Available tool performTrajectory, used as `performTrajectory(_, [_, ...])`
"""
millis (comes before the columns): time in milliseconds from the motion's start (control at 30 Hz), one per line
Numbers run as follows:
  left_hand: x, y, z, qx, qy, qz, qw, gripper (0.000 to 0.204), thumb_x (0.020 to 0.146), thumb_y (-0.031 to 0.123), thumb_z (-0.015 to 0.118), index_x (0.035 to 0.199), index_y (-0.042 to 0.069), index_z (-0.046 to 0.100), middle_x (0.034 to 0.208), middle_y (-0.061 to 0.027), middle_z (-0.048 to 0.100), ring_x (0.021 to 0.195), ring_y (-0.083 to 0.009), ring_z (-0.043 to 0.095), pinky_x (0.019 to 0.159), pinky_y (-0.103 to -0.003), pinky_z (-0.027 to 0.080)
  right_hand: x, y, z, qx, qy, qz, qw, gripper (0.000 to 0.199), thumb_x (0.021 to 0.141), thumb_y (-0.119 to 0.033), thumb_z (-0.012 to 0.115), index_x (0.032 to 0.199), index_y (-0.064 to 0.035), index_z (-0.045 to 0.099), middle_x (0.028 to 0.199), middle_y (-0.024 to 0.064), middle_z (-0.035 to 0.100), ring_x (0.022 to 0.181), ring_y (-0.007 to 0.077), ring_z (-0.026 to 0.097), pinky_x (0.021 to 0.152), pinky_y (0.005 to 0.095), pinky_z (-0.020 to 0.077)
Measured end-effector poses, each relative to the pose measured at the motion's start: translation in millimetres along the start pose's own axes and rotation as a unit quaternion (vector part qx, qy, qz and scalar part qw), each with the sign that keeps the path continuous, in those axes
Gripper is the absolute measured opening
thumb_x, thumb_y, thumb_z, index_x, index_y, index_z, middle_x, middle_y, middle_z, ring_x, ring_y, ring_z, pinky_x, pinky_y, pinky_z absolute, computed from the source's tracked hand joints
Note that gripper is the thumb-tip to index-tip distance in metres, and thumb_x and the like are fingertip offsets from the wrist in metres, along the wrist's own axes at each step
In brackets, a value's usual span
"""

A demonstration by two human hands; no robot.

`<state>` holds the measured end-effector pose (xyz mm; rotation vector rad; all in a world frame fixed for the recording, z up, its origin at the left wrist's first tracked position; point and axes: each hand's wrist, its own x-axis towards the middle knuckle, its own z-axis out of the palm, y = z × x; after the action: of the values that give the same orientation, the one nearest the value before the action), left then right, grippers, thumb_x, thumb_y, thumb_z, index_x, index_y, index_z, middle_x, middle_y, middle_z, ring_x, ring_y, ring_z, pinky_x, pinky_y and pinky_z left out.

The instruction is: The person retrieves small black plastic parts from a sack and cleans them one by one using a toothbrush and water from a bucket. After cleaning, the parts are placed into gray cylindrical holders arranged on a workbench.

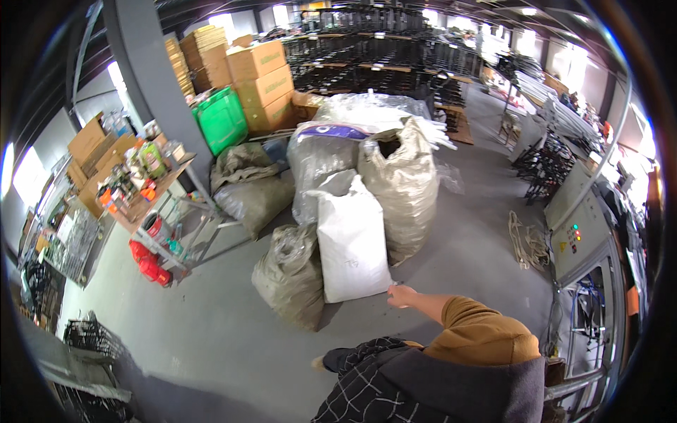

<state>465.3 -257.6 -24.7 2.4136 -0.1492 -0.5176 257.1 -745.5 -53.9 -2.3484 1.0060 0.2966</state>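
Note:
My right hand (400, 296), its brown sleeve pushed up the arm, reaches out to the lower right corner of a white woven sack (351, 243). Its fingers look closed, and a small grey bit shows at their tip. Whether they grip the sack's corner or something else, I cannot tell. The white sack stands upright with its top open. A smaller greenish-grey sack (289, 282) leans beside it on the left. Behind to the right rises a tall, full beige sack (400, 190) with an open mouth. My left hand is out of the picture.
Clear plastic bags (324, 169) and a slumped sack (250, 190) crowd behind. A cluttered workbench (159, 187) stands left, near a green bin (220, 120) and stacked cartons (264, 88). Rope (525, 243) lies on the floor at right, by a control cabinet (582, 225).

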Motion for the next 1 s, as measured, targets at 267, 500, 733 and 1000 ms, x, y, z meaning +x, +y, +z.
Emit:
performTrajectory(267, [-62, -205, -55, -0.074, 0.091, -0.254, 0.960, 0.027, 0.073, 0.029, 0.070, 0.086, 0.005, 0.072, 0.096, -0.0198, 0.067, 0.087, -0.0320, 0.066, 0.080, -0.041, 0.052, 48, -296, 39, 0.029, -0.052, -0.209, 0.976, 0.041, 0.089, -0.031, 0.058, 0.122, -0.0074, 0.051, 0.096, 0.0125, 0.065, 0.101, 0.0327, 0.057, 0.086, 0.0446, 0.0466])
performTrajectory(500, [-289, -230, 53, -0.221, 0.116, -0.589, 0.769, 0.027, 0.074, 0.031, 0.070, 0.083, 0.005, 0.073, 0.092, -0.0191, 0.070, 0.085, -0.0309, 0.068, 0.078, -0.041, 0.053, -83, -731, 139, 0.189, -0.086, -0.826, 0.523, 0.069, 0.085, -0.035, 0.065, 0.136, 0.0030, 0.038, 0.122, 0.0188, 0.058, 0.113, 0.0332, 0.053, 0.097, 0.0428, 0.0398])
performTrajectory(733, [-268, -86, 111, -0.446, 0.204, -0.779, 0.390, 0.030, 0.078, 0.032, 0.064, 0.085, 0.003, 0.070, 0.087, -0.0182, 0.070, 0.087, -0.0344, 0.068, 0.078, -0.043, 0.053, -357, -894, 157, 0.566, -0.352, -0.739, -0.094, 0.075, 0.088, -0.047, 0.061, 0.140, -0.0002, 0.035, 0.129, 0.0222, 0.053, 0.122, 0.0319, 0.047, 0.102, 0.0446, 0.0359])
performTrajectory(1000, [-275, -176, 84, -0.359, 0.468, -0.721, 0.364, 0.031, 0.077, 0.029, 0.062, 0.082, -0.001, 0.068, 0.080, -0.0214, 0.068, 0.081, -0.0381, 0.067, 0.074, -0.046, 0.052, -542, -910, 211, 0.738, -0.378, -0.539, -0.150, 0.069, 0.090, -0.047, 0.055, 0.142, -0.0062, 0.035, 0.136, 0.0174, 0.047, 0.128, 0.0283, 0.039, 0.105, 0.0430, 0.0319])
